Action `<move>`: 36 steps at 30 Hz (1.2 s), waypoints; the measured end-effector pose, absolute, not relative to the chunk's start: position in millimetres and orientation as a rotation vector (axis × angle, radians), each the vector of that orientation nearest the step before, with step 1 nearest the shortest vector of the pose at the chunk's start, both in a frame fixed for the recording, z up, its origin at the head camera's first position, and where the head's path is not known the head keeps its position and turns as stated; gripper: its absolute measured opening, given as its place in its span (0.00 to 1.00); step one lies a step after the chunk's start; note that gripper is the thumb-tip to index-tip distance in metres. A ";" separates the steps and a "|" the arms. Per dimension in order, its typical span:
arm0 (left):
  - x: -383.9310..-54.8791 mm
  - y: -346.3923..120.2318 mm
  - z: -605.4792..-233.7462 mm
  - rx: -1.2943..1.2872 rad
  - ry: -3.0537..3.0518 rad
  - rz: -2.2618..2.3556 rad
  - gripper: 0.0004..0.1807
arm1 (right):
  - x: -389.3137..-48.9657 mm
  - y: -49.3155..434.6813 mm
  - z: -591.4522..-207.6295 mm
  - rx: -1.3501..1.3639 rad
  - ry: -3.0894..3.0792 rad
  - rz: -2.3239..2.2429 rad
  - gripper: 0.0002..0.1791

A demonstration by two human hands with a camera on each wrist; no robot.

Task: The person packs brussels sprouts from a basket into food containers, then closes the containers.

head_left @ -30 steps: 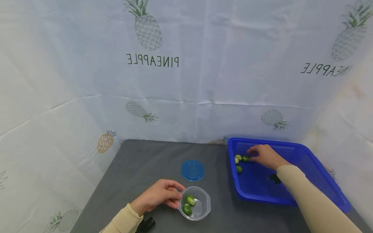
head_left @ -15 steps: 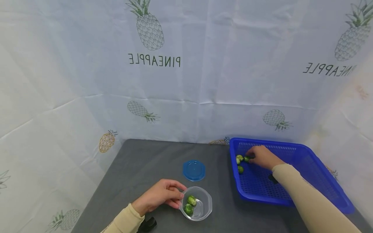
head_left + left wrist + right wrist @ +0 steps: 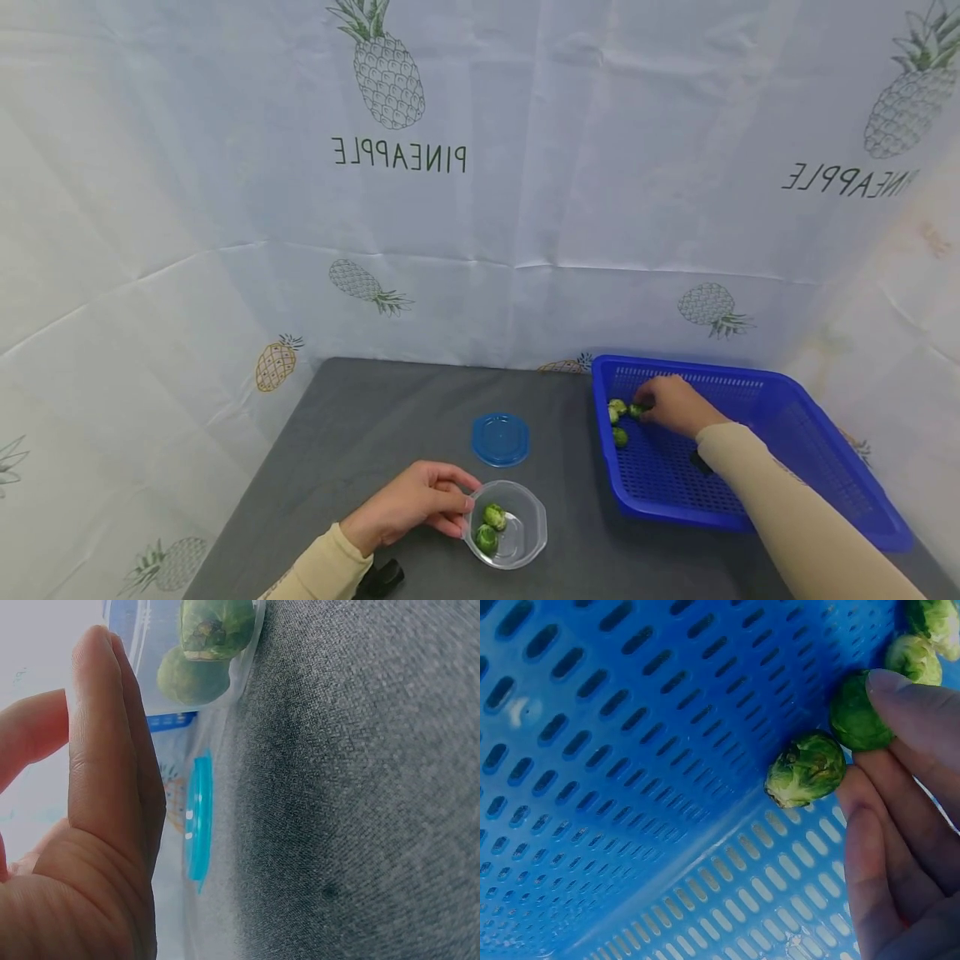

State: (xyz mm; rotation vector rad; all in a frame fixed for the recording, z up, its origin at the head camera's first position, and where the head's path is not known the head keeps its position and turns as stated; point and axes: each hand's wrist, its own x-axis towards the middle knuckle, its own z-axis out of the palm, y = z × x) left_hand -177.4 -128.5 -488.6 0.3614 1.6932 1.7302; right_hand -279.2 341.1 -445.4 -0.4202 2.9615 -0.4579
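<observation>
My left hand holds the side of a clear plastic container, with the thumb at its rim. Two green Brussels sprouts lie in the container, on its left side. Over in the blue basket, my right hand pinches a Brussels sprout between thumb and fingers. Another sprout sits right beside it, close to the fingertips. More sprouts rest behind the thumb in the right wrist view, near the basket's left wall.
A blue lid lies flat on the grey tabletop behind the container. White cloth printed with pineapples hangs behind and at both sides. The basket's raised walls surround the right hand.
My right hand's fingers have closed around a sprout in the basket. The left hand and the container stay put; the head view has shifted slightly.
</observation>
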 end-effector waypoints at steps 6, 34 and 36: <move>-176.6 -129.0 -487.6 0.380 1.678 1.738 0.21 | -277.0 337.4 -443.8 -0.377 2.986 -0.455 0.14; -174.3 -130.8 -486.8 0.384 1.740 1.723 0.22 | -169.7 304.9 -375.8 -0.468 3.017 -0.800 0.14; -174.2 -128.8 -487.5 0.384 1.742 1.721 0.21 | -162.2 294.8 -372.6 -0.501 3.018 -0.826 0.14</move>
